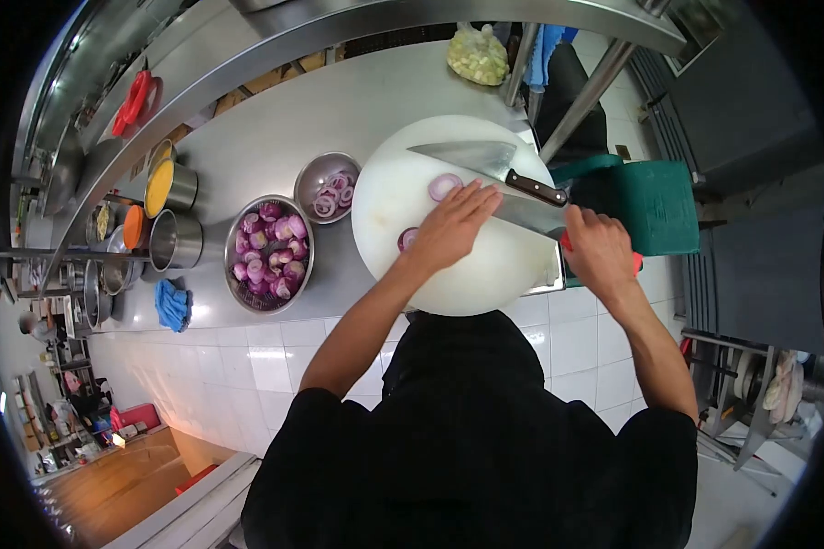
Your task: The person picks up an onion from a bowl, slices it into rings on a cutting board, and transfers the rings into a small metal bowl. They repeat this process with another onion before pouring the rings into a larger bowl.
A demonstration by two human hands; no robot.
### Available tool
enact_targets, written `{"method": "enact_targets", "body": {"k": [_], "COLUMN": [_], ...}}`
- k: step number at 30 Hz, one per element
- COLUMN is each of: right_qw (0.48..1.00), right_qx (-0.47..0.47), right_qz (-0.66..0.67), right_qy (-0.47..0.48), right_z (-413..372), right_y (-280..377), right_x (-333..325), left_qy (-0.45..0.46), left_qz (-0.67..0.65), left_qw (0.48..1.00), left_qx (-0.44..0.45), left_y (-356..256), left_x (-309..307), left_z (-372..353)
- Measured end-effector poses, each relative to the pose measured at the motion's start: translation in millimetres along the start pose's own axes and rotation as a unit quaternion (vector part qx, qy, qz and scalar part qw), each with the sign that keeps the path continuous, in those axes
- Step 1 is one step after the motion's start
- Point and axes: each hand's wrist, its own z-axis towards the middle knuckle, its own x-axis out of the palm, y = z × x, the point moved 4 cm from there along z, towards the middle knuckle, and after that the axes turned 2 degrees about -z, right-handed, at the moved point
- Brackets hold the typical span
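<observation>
My right hand [601,243] is wrapped round the red handle of a kitchen knife [533,212], its wide blade lying across the white round cutting board [467,274]. Flat over the board stretches my left hand [458,221], fingers extended, fingertips right at the front end of that blade. A cut piece of red onion [445,187] lies just beyond these fingers. Another onion piece [406,239] shows beside the left wrist, partly covered. Farther back on the board rests a cleaver-like knife [471,157] with a dark riveted handle.
Left of the board stand a bowl of onion rings [323,174] and a colander of peeled red onions [247,218]. A blue cloth [171,305], metal pots [176,240] and a bag of pale chopped pieces [478,55] share the steel counter. A green bin [655,209] stands right.
</observation>
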Motion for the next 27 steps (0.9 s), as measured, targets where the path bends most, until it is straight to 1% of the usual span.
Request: {"method": "enact_targets", "body": {"k": [2, 4, 5, 6, 7, 8, 10, 11, 12, 13, 14, 16, 18, 20, 21, 22, 23, 24, 25, 26, 27], "right_qw": [1.0, 0.998, 0.998, 0.99, 0.976, 0.976, 0.932, 0.92, 0.907, 0.908, 0.906, 0.911, 0.906, 0.848, 0.828, 0.826, 0.786, 0.742, 0.741, 0.742, 0.714], "right_qx": [0.012, 0.03, 0.025, 0.058, 0.091, 0.09, 0.06, 0.057, 0.053, 0.045, 0.044, 0.028, 0.018, 0.048, 0.05, 0.046, 0.091, 0.138, 0.137, 0.138, 0.172], "right_qz": [-0.008, 0.035, 0.039, 0.063, 0.088, 0.094, 0.271, 0.313, 0.354, 0.36, 0.364, 0.365, 0.374, 0.427, 0.439, 0.441, 0.482, 0.519, 0.542, 0.543, 0.564], "right_qy": [0.016, 0.052, 0.053, 0.114, 0.175, 0.177, 0.232, 0.229, 0.224, 0.209, 0.212, 0.189, 0.199, 0.31, 0.345, 0.348, 0.376, 0.4, 0.371, 0.368, 0.378], "right_z": [-14, -31, -41, -53, -65, -77, -102, -110, -114, -114, -110, -96, -91, -93, -100, -102, -106, -113, -122, -127, -134], "right_y": [-16, -34, -41, -50, -58, -66, -70, -66, -62, -57, -53, -51, -58, -68, -74, -75, -74, -73, -70, -63, -53], "right_x": [-11, -27, -35, -38, -35, -29, -6, 6, 19, 29, 32, 36, 32, 33, 43, 46, 51, 56, 65, 66, 67], "left_qy": [0.045, 0.037, 0.005, -0.026, -0.114, -0.199, -0.285, -0.28, -0.245, -0.21, -0.207, -0.151, -0.146, -0.114, -0.115, -0.094, -0.071, -0.067, -0.047, -0.027, -0.002], "left_qz": [-0.05, -0.039, -0.03, -0.02, -0.015, -0.01, -0.038, -0.036, -0.054, -0.072, -0.069, -0.085, -0.09, -0.158, -0.156, -0.154, -0.153, -0.152, -0.155, -0.157, -0.112], "left_qw": [0.997, 0.998, 0.998, 0.997, 0.984, 0.959, 0.912, 0.912, 0.914, 0.914, 0.914, 0.921, 0.917, 0.911, 0.91, 0.925, 0.938, 0.938, 0.951, 0.962, 0.98], "left_qx": [-0.025, -0.041, -0.053, -0.064, -0.134, -0.202, -0.294, -0.297, -0.319, -0.339, -0.342, -0.35, -0.361, -0.362, -0.367, -0.336, -0.304, -0.306, -0.264, -0.22, -0.167], "left_y": [11, 20, 25, 32, 47, 61, 84, 84, 83, 81, 73, 56, 45, 37, 32, 24, 15, 10, 5, -1, -10], "left_x": [-2, -13, -27, -41, -59, -76, -99, -100, -98, -93, -90, -79, -77, -73, -71, -68, -64, -59, -51, -45, -45], "left_z": [0, -6, -11, -17, -30, -47, -80, -88, -94, -99, -100, -94, -93, -94, -93, -88, -85, -87, -86, -83, -80]}}
